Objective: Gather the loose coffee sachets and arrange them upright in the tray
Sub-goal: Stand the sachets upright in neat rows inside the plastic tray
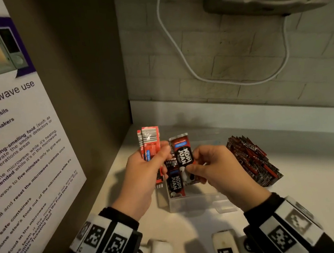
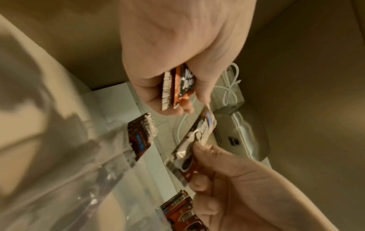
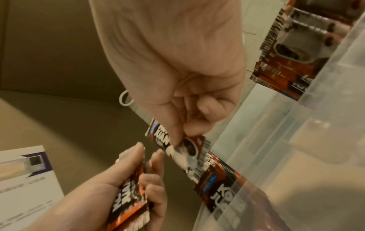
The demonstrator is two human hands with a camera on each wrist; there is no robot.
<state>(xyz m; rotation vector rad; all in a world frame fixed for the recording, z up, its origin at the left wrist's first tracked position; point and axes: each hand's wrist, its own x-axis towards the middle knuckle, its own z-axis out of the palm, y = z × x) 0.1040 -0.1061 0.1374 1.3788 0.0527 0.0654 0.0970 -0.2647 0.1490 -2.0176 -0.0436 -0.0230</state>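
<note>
You have a few red coffee sachets point(image 1: 151, 148) bunched in your left hand point(image 1: 144, 175), standing up with their barcode ends on top. Your right hand point(image 1: 213, 168) pinches one more sachet point(image 1: 183, 153), dark with white "KOPI JUAN" letters, held upright just above the clear tray point(image 1: 198, 204). One sachet point(image 1: 175, 183) already stands in the tray's left end, leaning a bit. To the right of the tray sits a packed row of sachets point(image 1: 253, 159), all tilted.
</note>
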